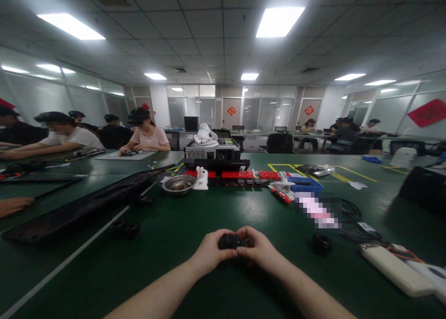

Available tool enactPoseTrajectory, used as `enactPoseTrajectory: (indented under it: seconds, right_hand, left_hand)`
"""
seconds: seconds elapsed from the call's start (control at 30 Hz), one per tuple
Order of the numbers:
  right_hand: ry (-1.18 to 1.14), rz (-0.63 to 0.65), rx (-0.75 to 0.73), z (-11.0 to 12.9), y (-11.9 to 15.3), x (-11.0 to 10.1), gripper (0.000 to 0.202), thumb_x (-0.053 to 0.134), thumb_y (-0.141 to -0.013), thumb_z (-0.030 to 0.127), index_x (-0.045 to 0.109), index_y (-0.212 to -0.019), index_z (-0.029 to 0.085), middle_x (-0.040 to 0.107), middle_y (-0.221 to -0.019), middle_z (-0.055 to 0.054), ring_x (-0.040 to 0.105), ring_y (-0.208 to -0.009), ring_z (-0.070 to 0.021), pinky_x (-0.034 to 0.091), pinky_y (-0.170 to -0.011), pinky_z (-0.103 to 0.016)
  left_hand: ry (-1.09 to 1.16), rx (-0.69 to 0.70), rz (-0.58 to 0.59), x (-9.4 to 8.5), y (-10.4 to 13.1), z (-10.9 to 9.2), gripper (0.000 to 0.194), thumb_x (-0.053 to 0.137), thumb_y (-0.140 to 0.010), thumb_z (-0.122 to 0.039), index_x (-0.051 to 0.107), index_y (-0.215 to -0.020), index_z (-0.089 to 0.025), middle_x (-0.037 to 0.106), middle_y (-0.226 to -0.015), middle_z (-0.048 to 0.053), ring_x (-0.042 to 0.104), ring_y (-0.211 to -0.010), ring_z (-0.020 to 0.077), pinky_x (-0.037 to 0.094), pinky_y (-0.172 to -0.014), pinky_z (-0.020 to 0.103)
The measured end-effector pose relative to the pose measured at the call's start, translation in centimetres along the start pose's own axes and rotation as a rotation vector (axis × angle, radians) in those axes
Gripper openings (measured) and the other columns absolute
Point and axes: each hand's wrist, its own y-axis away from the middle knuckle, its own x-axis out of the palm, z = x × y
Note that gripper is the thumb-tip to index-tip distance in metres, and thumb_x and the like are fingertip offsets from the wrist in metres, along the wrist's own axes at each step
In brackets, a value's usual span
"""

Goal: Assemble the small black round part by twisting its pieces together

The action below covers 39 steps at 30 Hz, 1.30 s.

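Observation:
Between my two hands, low in the middle of the head view, is a small dark black part (230,241) with rounded sides; its exact kind cannot be made out. My left hand (215,249) is closed round its left side, thumb in front and fingers behind. On the other side my right hand (256,247) pinches the part's right end with thumb and fingers. The hands almost touch, just above the green table (195,282). Similar black round pieces lie at left (124,229), and a single black piece (321,243) sits to the right.
A long black panel (87,202) lies at left, beside another person's hand (16,206). Ahead are a metal bowl (179,184), a red strip (240,175), red-handled pliers (280,195) and a blue tray (306,187). A cream power bank (395,268) and cables lie at right.

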Motion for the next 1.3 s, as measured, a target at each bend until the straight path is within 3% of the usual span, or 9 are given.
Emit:
enactPoseTrajectory:
  seconds: [0.1, 0.2, 0.27, 0.37, 0.5, 0.8, 1.07, 1.2, 1.3]
  right_hand:
    - [0.16, -0.068, -0.173, 0.5, 0.6, 0.3, 0.047, 0.063, -0.055, 0.01, 0.047, -0.099, 0.02, 0.051, -0.098, -0.003, 0.052, -0.071, -0.0114, 0.046, -0.061, -0.024]
    - [0.157, -0.069, -0.19, 0.6, 0.8, 0.6, 0.065, 0.065, -0.056, 0.013, 0.038, -0.114, 0.023, 0.046, -0.106, -0.004, 0.052, -0.077, -0.013, 0.046, -0.065, -0.026]
    - [0.084, -0.076, -0.094, 0.5, 0.6, 0.5, 0.063, 0.062, -0.062, 0.027, 0.032, -0.117, 0.024, 0.045, -0.106, -0.006, 0.053, -0.071, -0.0121, 0.047, -0.056, -0.024]
    - [-0.062, -0.054, 0.206, 0.1, 0.0, 0.0, 0.044, 0.038, -0.076, 0.05, 0.038, -0.106, 0.018, 0.053, -0.085, -0.005, 0.051, -0.049, -0.0092, 0.043, -0.039, -0.022]
    - [-0.128, 0.085, 0.369, -0.5, -0.4, -0.4, 0.037, 0.029, -0.081, 0.049, 0.043, -0.088, 0.015, 0.053, -0.056, 0.0, 0.046, -0.035, -0.008, 0.039, -0.032, -0.02]
    - [0.076, 0.025, 0.174, -0.7, -0.4, 0.3, 0.02, 0.04, -0.079, 0.03, 0.05, -0.087, 0.015, 0.048, -0.054, 0.004, 0.046, -0.041, -0.007, 0.036, -0.036, -0.017]
    - [0.245, -0.108, -0.177, -0.5, 0.0, 0.2, 0.024, 0.054, -0.07, 0.026, 0.055, -0.092, 0.019, 0.056, -0.073, 0.0, 0.053, -0.067, -0.0125, 0.043, -0.059, -0.023]
    - [0.07, -0.147, 0.029, -0.7, -0.5, 0.3, 0.028, 0.041, -0.076, 0.042, 0.047, -0.089, 0.018, 0.05, -0.066, 0.002, 0.047, -0.044, -0.0085, 0.038, -0.035, -0.02]
    - [-0.023, -0.027, 0.21, -1.0, -0.7, 0.0, 0.038, 0.032, -0.076, 0.052, 0.045, -0.082, 0.017, 0.051, -0.059, 0.002, 0.043, -0.034, -0.0075, 0.033, -0.028, -0.019]
  left_hand:
    - [0.067, -0.014, -0.008, 0.1, -0.3, 0.4, 0.039, 0.064, -0.062, -0.035, 0.057, -0.095, -0.015, 0.062, -0.089, 0.005, 0.055, -0.084, 0.0203, 0.042, -0.072, 0.028]
    - [0.091, -0.002, -0.023, 0.2, -0.2, 0.2, 0.037, 0.065, -0.061, -0.033, 0.057, -0.093, -0.015, 0.061, -0.087, 0.004, 0.056, -0.082, 0.0195, 0.042, -0.071, 0.028]
    - [0.082, 0.013, -0.048, 0.2, 0.0, -0.1, 0.038, 0.066, -0.06, -0.032, 0.056, -0.094, -0.016, 0.061, -0.088, 0.003, 0.056, -0.082, 0.0191, 0.042, -0.071, 0.027]
    - [0.021, 0.04, -0.057, 0.2, 0.1, -0.3, 0.043, 0.067, -0.058, -0.031, 0.055, -0.098, -0.019, 0.06, -0.093, 0.003, 0.055, -0.085, 0.019, 0.042, -0.074, 0.027]
    - [-0.099, 0.082, 0.012, 0.3, 0.2, -0.2, 0.045, 0.069, -0.055, -0.03, 0.057, -0.098, -0.022, 0.061, -0.094, 0.001, 0.054, -0.088, 0.0189, 0.04, -0.078, 0.027]
    - [-0.21, 0.03, 0.002, 0.4, 0.3, -0.5, 0.043, 0.066, -0.058, -0.036, 0.057, -0.098, -0.024, 0.061, -0.095, 0.001, 0.054, -0.088, 0.0191, 0.039, -0.078, 0.027]
    - [-0.092, 0.009, -0.064, 0.5, 0.1, -0.2, 0.039, 0.065, -0.059, -0.033, 0.058, -0.096, -0.021, 0.062, -0.092, 0.001, 0.055, -0.086, 0.0195, 0.041, -0.076, 0.027]
    - [-0.061, 0.024, -0.1, 0.5, 0.2, -0.3, 0.04, 0.067, -0.058, -0.03, 0.057, -0.096, -0.021, 0.062, -0.093, 0.002, 0.055, -0.087, 0.0191, 0.041, -0.077, 0.028]
    - [-0.119, 0.077, -0.097, 0.6, 0.4, -0.7, 0.044, 0.069, -0.055, -0.032, 0.058, -0.097, -0.023, 0.061, -0.098, 0.003, 0.053, -0.093, 0.0214, 0.038, -0.085, 0.032]
